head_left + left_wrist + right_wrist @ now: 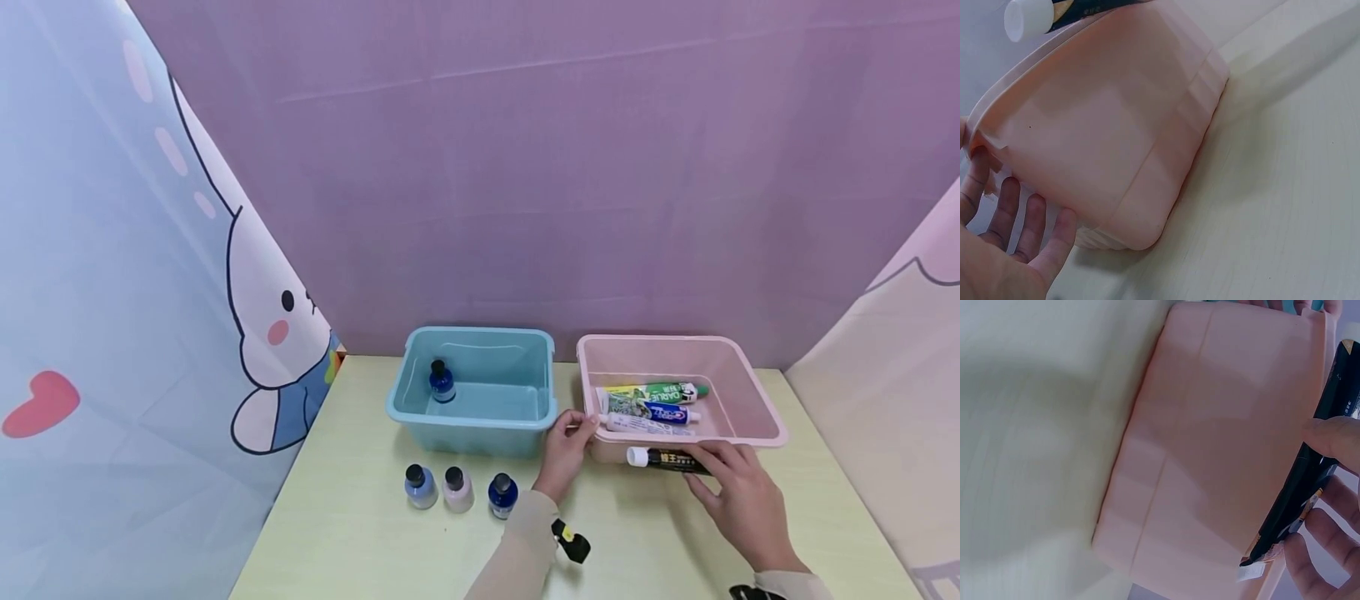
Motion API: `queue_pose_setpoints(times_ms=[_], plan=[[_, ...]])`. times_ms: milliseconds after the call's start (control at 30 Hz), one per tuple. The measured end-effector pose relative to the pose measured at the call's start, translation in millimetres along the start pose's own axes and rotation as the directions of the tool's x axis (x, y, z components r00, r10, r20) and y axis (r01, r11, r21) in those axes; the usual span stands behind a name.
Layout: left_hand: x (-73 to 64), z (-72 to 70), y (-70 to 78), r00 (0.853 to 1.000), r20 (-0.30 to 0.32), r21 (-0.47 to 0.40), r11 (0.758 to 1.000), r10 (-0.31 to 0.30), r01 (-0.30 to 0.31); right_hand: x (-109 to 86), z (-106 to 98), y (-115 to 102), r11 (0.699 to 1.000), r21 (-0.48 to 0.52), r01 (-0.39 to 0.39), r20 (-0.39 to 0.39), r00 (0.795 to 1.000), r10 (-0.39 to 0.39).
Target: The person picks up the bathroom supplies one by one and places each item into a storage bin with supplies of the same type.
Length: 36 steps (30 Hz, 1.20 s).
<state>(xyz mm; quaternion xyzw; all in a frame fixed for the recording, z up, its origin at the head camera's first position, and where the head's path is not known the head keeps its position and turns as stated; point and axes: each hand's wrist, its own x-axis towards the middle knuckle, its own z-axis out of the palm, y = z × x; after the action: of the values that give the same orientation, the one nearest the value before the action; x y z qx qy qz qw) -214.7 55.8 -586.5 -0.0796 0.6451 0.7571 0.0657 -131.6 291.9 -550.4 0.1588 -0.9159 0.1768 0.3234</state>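
My right hand point(746, 504) pinches a black toothpaste tube point(1300, 487) with a white cap point(637, 457), thumb on one side and fingers on the other. The tube lies level just before the front rim of the pink bin point(757, 417). At that bin's front left corner, my left hand point(566, 454) grips the rim, its fingers spread along the outer wall point(1097, 119). Inside the pink bin lie a green and yellow toothpaste tube point(667, 392), a blue one point(671, 413) and a white one point(645, 427).
Left of the pink bin stands a teal bin point(480, 437) with a dark blue bottle point(442, 385) inside. Before it on the table point(360, 550) stand a light blue bottle point(422, 490), a pale pink bottle point(458, 493) and another dark blue bottle point(502, 498). A purple curtain point(525, 183) hangs behind.
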Motion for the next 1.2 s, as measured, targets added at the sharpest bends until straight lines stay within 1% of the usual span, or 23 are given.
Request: queue_pose_setpoints(times_ms=[267, 467, 667, 933, 1133, 1200], plan=[[0.7, 0.1, 0.3, 1.000, 0.003, -0.014, 1.000, -0.003, 0.003, 8.7, -9, -5, 1.000, -0.014, 0.009, -0.043, 0.999, -0.009], [0.4, 0.3, 1.8, 1.000, -0.005, -0.002, 1.000, -0.013, 0.013, 14.4, -16, -4, 0.999, -0.015, 0.031, -0.047, 0.998, -0.032], [0.8, 0.1, 0.3, 1.000, -0.003, 0.002, 1.000, -0.001, 0.001, 20.4, -20, -2, 0.999, -0.025, 0.048, -0.063, 0.997, -0.049], [1.5, 1.2, -0.1, 1.000, -0.006, 0.013, 1.000, -0.027, 0.028, 29.7, -25, 3, 0.998, -0.024, 0.065, -0.065, 0.996, -0.066], [1.7, 1.2, 0.5, 1.000, -0.006, 0.021, 1.000, -0.022, 0.023, 41.4, -25, 5, 0.996, -0.025, 0.085, -0.085, 0.993, -0.087], [1.1, 0.7, 0.6, 1.000, -0.005, 0.013, 1.000, -0.023, 0.023, 45.7, -26, 6, 0.996, -0.021, 0.090, -0.079, 0.993, -0.092]])
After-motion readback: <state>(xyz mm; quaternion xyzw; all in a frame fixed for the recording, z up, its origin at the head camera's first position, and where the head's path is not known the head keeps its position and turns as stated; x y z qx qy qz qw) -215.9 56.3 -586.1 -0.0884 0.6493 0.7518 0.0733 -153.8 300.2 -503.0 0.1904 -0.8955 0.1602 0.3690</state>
